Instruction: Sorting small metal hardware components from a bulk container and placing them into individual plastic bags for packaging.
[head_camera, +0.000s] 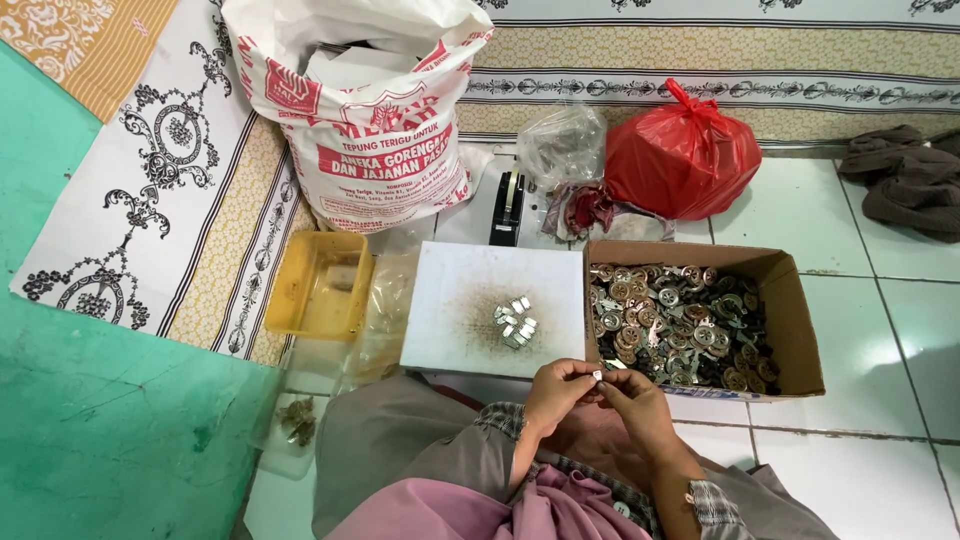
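My left hand (556, 392) and my right hand (632, 402) meet just in front of a white board (452, 300), their fingertips pinched together on a small shiny metal piece (598, 375). A little heap of small silvery metal pieces (514, 323) lies on the board's stained middle. To the right of the board stands an open cardboard box (795, 320) filled with several round metal buckle-like parts (680, 325). Both hands sit above my lap, close to the box's near left corner.
A yellow plastic tray (300, 290) sits left of the board. Behind are a big white printed sack (375, 130), a black tape dispenser (507, 205), a clear plastic bag (562, 140) and a tied red bag (685, 155). Dark cloth (905, 180) lies far right. A patterned mat (170, 170) covers the floor's left.
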